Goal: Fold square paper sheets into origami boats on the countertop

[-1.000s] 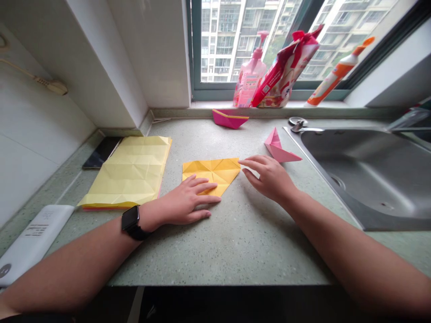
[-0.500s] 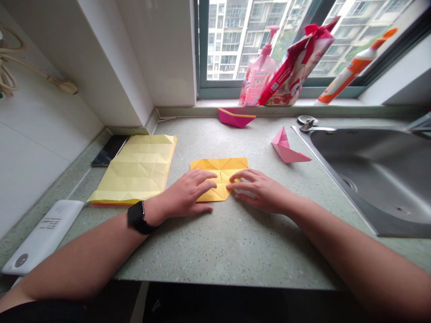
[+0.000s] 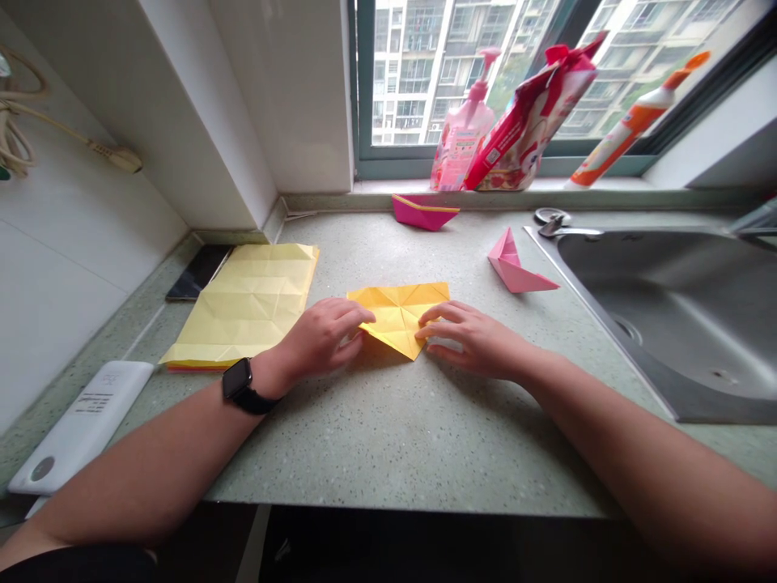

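Observation:
A creased orange-yellow paper [image 3: 401, 312] lies on the speckled green counter [image 3: 388, 437], folded to a downward point. My left hand [image 3: 321, 336], a black watch on its wrist, pinches the paper's left edge and lifts it slightly. My right hand [image 3: 467, 336] rests with fingers stretched flat on the paper's right side, pressing it down.
A stack of pale yellow sheets [image 3: 248, 304] lies at the left beside a dark phone [image 3: 197, 271] and a white power bank [image 3: 78, 429]. A light pink paper boat [image 3: 515, 267] and a magenta one [image 3: 423, 212] sit further back. A steel sink [image 3: 668, 308] fills the right; bottles and a red pouch [image 3: 528, 121] stand on the sill.
The paper's right corner has been folded in, making a downward point. My left hand went from lying flat on the paper to pinching its left edge; my right hand moved in onto the paper.

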`<control>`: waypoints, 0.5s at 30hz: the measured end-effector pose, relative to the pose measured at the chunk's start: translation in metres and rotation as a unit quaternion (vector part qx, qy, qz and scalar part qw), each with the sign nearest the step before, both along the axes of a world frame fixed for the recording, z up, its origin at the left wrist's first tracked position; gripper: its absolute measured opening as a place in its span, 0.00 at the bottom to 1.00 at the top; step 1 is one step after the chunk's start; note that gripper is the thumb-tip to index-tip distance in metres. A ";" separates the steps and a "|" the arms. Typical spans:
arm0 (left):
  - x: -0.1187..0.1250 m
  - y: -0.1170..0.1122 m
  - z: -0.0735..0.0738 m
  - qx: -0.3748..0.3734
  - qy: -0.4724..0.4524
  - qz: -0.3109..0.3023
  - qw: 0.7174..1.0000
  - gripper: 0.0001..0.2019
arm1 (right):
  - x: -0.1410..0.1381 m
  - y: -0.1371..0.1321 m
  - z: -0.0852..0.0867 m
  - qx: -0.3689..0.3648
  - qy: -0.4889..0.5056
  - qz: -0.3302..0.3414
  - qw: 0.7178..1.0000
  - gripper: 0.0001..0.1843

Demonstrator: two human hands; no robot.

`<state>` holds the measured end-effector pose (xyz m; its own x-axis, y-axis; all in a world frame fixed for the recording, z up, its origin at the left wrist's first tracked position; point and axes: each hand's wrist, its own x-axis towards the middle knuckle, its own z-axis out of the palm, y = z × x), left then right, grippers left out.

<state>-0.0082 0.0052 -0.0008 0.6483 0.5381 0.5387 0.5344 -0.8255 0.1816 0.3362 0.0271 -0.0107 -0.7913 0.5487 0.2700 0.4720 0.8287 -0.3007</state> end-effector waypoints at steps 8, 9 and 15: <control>0.004 -0.002 -0.010 -0.050 -0.025 0.043 0.998 0.14 | -0.012 -0.016 0.013 -0.055 -0.005 0.091 0.994 0.16; 0.005 -0.003 -0.011 -0.058 -0.021 0.050 0.997 0.15 | -0.013 -0.017 0.013 -0.059 -0.011 0.095 0.994 0.17; 0.012 -0.004 -0.019 -0.080 0.002 0.087 0.993 0.21 | -0.015 -0.022 0.013 -0.054 -0.036 0.089 0.994 0.29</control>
<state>0.0036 0.0017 -0.0203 0.5400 0.7206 0.4349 0.6677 -0.6813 0.3000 0.3215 0.0053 0.0021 -0.8938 0.4203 0.1568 0.3436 0.8661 -0.3630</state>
